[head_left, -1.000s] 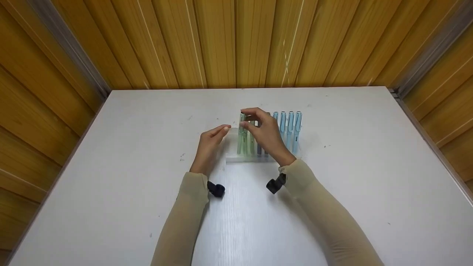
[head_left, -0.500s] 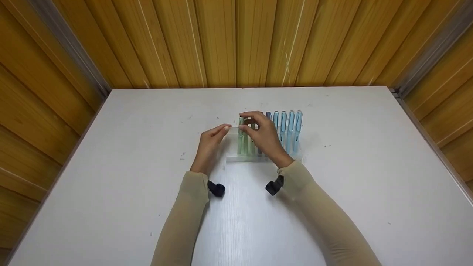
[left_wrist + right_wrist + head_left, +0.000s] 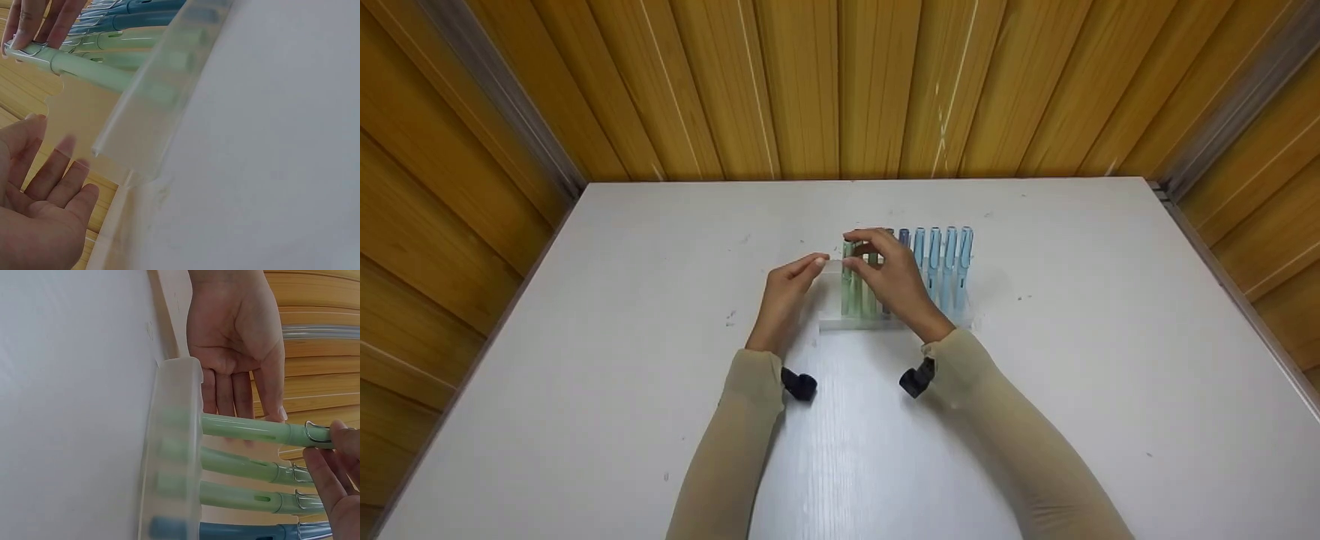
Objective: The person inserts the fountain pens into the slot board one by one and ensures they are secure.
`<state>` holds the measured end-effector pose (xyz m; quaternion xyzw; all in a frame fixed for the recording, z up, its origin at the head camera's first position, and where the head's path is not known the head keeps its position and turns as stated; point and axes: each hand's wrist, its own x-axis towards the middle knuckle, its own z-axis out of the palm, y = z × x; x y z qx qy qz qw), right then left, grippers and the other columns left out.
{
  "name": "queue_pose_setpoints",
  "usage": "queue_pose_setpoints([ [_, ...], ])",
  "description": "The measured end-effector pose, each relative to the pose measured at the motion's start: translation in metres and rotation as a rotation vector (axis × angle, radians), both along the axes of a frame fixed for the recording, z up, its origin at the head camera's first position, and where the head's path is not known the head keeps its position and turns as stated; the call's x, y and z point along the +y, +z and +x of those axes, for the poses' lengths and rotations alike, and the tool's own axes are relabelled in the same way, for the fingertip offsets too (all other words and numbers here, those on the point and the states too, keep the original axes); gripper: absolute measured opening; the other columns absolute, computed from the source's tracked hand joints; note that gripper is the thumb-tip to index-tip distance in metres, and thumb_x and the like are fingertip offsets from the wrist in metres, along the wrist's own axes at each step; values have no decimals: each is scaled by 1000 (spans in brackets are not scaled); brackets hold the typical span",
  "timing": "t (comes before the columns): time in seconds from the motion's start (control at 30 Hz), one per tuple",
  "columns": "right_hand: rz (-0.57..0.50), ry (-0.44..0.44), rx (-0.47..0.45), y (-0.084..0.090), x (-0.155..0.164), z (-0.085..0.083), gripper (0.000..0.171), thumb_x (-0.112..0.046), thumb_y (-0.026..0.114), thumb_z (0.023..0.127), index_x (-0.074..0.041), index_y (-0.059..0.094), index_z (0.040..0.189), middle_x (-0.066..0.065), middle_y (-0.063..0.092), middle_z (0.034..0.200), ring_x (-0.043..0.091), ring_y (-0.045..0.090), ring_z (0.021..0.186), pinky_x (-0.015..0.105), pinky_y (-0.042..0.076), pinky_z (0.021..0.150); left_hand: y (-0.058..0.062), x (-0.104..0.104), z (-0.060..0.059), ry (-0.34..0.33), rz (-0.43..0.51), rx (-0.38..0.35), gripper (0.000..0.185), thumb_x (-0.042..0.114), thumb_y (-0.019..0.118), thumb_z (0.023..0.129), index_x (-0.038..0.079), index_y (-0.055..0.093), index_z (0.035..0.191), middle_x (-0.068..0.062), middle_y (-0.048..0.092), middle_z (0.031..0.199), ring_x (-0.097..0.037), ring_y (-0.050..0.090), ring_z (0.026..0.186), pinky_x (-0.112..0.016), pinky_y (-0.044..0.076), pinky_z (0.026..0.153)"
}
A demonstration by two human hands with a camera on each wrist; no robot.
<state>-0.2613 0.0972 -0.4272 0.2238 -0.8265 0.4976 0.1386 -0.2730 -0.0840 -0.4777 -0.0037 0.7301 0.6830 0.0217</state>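
Observation:
A frosted clear pen stand (image 3: pixel 840 324) holds a row of pens upright on the table. My right hand (image 3: pixel 906 283) pinches the clip end of the leftmost light green pen (image 3: pixel 247 428) between thumb and fingers; its lower end sits in the stand's front ledge. More green pens (image 3: pixel 242 495) stand just beside it. My left hand (image 3: pixel 786 298) holds the left edge of the stand's back panel, thumb on one side and fingers behind, as the left wrist view shows. Dark blue pens (image 3: pixel 121 21) follow the green ones, partly hidden behind my right hand in the head view.
Several light blue pens (image 3: pixel 949 262) fill the stand's right end. The stand rests on a white table (image 3: pixel 1072 337) backed by a wood-slat wall (image 3: pixel 802 90). A small black camera (image 3: pixel 801 385) is worn on my left wrist, another (image 3: pixel 916 379) on my right.
My right hand has lowered with the leftmost green pen, whose top now stands lower than a second ago. My left hand stays at the stand's edge.

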Motion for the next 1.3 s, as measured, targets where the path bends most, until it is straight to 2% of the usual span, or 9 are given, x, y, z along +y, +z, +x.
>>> queue_pose_setpoints([
  [0.23, 71, 24, 87, 3, 0, -1, 34, -12, 68, 88, -4, 62, 121, 9, 60, 118, 17, 64, 101, 21, 55, 86, 0, 0, -1, -1, -8, 9, 37, 42, 64, 91, 18, 70, 119, 3, 64, 127, -14, 52, 128, -37, 39, 110],
  [0.53, 251, 15, 201, 7, 3, -3, 35, -17, 68, 90, -5, 63, 122, 10, 61, 123, 22, 58, 117, 31, 49, 100, 0, 0, -2, -3, -7, 20, 38, 42, 64, 91, 16, 69, 119, 3, 65, 126, -15, 53, 127, -38, 40, 110],
  [0.8, 342, 43, 335, 9, 7, -7, 33, -19, 66, 91, -5, 65, 121, 9, 63, 120, 22, 57, 114, 30, 51, 96, 1, 0, 0, -20, 47, -23, 42, 43, 65, 90, 16, 68, 121, 5, 63, 128, -15, 49, 131, -40, 35, 114],
  [0.97, 369, 31, 332, 11, 7, -10, 33, -19, 67, 91, -6, 65, 120, 7, 63, 119, 21, 55, 114, 29, 50, 97, 1, 0, 1, -16, 39, -5, 40, 42, 64, 91, 15, 68, 121, 5, 64, 127, -15, 50, 130, -39, 36, 112],
  [1.3, 426, -6, 242, 15, 6, -16, 33, -20, 68, 90, -7, 66, 120, 6, 64, 121, 21, 53, 119, 31, 46, 103, 3, 0, 1, -13, 36, -14, 39, 41, 65, 90, 15, 69, 120, 0, 63, 129, -16, 50, 130, -39, 37, 112],
])
